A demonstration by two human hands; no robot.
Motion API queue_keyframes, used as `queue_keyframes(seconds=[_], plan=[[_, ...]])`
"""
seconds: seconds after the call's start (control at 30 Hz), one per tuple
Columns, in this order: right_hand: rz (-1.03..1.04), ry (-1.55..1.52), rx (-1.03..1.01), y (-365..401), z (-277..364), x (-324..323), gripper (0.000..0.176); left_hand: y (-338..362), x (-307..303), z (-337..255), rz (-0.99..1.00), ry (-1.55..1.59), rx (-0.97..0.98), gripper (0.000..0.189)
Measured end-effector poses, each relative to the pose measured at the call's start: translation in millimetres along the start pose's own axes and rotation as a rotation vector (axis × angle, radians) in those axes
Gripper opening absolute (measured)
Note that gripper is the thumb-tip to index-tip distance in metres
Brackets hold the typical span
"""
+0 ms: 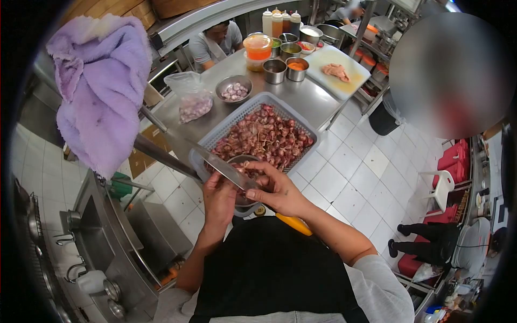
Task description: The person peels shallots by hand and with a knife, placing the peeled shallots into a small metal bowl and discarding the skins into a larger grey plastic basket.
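Observation:
My right hand grips a kitchen knife around the lower blade, and its yellow handle sticks out below my palm. The blade slants up to the left. Close beside it, my left hand is closed with its fingertips at the blade; what it holds is hidden. Under both hands sits a metal bowl, mostly covered, with reddish pieces inside. Just beyond is a grey plastic basket full of red shallots and loose skins.
On the steel table stand a bag of shallots, a bowl of peeled shallots, metal pots and sauce bottles. Raw meat lies on a white cutting board. A purple towel hangs at left. Another person sits behind.

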State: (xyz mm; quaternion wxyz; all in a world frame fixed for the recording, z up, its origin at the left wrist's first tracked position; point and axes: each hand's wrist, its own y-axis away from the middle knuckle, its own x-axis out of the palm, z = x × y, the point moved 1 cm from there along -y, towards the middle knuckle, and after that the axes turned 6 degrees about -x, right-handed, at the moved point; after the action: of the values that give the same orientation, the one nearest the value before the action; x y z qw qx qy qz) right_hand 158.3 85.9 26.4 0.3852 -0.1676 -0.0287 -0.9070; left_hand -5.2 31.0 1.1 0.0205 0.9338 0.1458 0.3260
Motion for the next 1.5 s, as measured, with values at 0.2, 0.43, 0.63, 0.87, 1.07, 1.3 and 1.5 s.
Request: queue_keyframes(seconds=[0.2, 0.43, 0.63, 0.87, 1.07, 1.3, 1.5], plan=[[-0.024, 0.047, -0.080, 0.9, -4.6, -5.2, 0.055, 0.8, 4.9, 3.8, 0.042, 0.009, 0.001, 0.020], [-0.065, 0.003, -0.103, -3.8, -11.2, -6.9, 0.038, 0.5, 1.5, 9.0, 0.047, -0.013, 0.003, 0.021], [-0.052, -0.206, -0.002, -8.1, -7.2, -10.5, 0.031, 6.6, -2.9, 12.8, 0.049, -0.103, -0.013, 0.022], [0.058, -0.595, 0.315, -10.4, -10.7, -25.1, 0.027, 0.8, -5.2, 14.3, 0.090, -0.002, -0.082, 0.024], [0.138, -0.745, 0.387, -14.1, -12.9, -27.4, 0.032, -11.6, -8.2, 9.8, 0.215, 0.157, -0.233, 0.029], [0.100, -0.697, 0.336, -13.2, -11.8, -28.9, 0.031, -6.3, -11.8, 2.9, 0.308, 0.251, -0.279, 0.033], [0.080, -0.686, 0.325, -15.7, -5.3, -27.4, 0.030, -1.4, -6.5, 4.1, 0.320, 0.206, -0.203, 0.032]])
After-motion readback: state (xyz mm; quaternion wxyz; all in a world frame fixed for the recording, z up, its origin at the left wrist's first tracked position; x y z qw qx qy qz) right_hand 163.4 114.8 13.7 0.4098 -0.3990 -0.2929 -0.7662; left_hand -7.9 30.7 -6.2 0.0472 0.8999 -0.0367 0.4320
